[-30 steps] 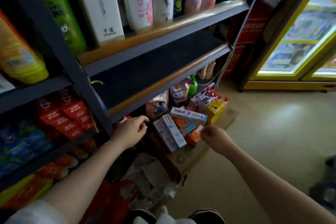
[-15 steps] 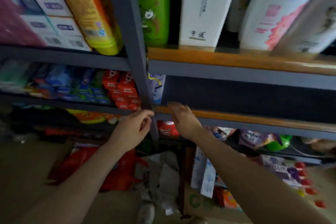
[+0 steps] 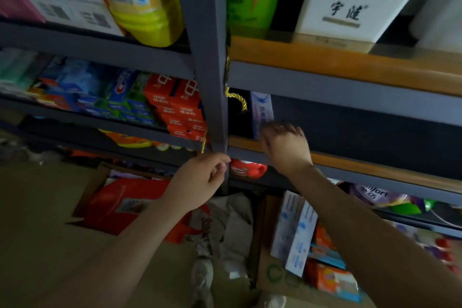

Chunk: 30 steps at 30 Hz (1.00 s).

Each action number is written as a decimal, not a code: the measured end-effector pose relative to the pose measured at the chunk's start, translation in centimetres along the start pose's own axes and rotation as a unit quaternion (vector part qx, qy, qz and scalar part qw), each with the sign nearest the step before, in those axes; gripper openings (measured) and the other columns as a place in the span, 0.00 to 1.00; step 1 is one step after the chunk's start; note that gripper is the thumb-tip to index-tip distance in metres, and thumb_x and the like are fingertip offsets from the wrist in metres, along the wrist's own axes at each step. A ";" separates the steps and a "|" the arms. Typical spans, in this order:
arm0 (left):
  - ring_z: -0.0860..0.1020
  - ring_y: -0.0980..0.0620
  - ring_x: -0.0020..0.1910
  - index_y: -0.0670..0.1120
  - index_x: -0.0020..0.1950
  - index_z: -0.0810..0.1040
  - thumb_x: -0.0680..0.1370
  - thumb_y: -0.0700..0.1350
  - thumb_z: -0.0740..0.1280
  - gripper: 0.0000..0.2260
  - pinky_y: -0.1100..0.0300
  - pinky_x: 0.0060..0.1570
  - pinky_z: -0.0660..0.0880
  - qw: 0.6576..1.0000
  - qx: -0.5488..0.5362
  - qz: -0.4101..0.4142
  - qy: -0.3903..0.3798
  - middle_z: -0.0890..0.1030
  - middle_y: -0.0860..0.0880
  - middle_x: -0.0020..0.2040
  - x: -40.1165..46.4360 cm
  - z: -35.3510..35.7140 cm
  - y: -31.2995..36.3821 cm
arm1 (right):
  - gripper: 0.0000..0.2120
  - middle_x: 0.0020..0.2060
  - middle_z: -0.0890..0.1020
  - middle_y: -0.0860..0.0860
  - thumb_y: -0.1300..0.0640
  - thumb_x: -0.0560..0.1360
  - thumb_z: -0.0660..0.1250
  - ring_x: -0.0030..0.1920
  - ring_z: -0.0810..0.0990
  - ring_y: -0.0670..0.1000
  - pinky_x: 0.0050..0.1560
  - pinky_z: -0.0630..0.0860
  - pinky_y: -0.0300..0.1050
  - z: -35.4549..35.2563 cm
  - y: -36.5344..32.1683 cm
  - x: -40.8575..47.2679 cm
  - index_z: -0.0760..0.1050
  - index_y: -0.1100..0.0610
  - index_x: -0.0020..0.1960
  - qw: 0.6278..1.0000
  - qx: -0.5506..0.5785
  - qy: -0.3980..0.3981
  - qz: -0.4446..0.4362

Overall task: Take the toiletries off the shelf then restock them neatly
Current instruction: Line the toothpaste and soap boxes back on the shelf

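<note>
Toothpaste box (image 3: 262, 112) upright on shelf (image 3: 350, 157), right hand (image 3: 285, 147) pinching it; left hand (image 3: 200, 180) loosely curled, empty

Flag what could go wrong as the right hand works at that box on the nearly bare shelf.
1. The blue and white box stands on end alone, so the right hand, whose grip is blurred, could tip it.
2. The yellow cord hangs beside it and may snag.
3. The cardboard carton below sits near the feet: a trip hazard.
</note>
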State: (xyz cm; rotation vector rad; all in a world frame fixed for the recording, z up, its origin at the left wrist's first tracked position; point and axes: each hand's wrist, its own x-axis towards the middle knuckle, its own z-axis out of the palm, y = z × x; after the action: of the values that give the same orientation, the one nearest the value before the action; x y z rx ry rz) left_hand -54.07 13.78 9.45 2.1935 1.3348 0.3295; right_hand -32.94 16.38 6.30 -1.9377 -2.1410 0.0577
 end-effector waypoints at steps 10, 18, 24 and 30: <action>0.73 0.62 0.39 0.46 0.60 0.76 0.79 0.43 0.62 0.10 0.76 0.38 0.68 0.999 -0.036 0.027 -0.013 0.78 0.54 0.46 0.4 -0.4 -1.1 | 0.24 0.53 0.80 0.57 0.48 0.70 0.70 0.55 0.79 0.57 0.49 0.75 0.47 -1.3 -0.5 4.7 0.74 0.63 0.58 0.846 0.345 -0.062 0.403; 0.78 0.50 0.52 0.54 0.55 0.73 0.80 0.50 0.58 0.07 0.54 0.51 0.75 0.902 -0.406 -0.148 0.021 0.79 0.46 0.54 0.1 2.0 4.2 | 0.16 0.40 0.83 0.59 0.57 0.65 0.68 0.37 0.83 0.53 0.37 0.81 0.44 -7.7 -2.1 -7.8 0.75 0.63 0.51 0.392 0.821 -0.183 0.371; 0.77 0.50 0.52 0.53 0.51 0.76 0.76 0.60 0.63 0.13 0.51 0.56 0.74 0.828 -0.514 -0.217 -0.045 0.79 0.49 0.50 -0.6 3.8 8.5 | 0.33 0.46 0.83 0.58 0.57 0.53 0.77 0.44 0.83 0.52 0.42 0.80 0.45 -6.9 -0.8 -15.1 0.74 0.62 0.57 0.463 0.789 -0.254 0.314; 0.80 0.51 0.52 0.47 0.57 0.74 0.76 0.46 0.67 0.11 0.54 0.53 0.77 0.845 -0.504 -0.159 -0.078 0.80 0.46 0.54 -1.8 5.2 11.5 | 0.33 0.53 0.79 0.54 0.52 0.57 0.75 0.53 0.79 0.54 0.57 0.76 0.59 -6.7 1.2 -17.9 0.66 0.49 0.59 0.758 0.524 -0.235 0.309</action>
State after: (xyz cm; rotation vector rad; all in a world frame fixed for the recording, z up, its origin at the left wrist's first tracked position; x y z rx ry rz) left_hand -43.98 6.42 11.85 1.0741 1.0379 0.5491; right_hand -28.87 -2.05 9.68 -1.7859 -1.0015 1.6081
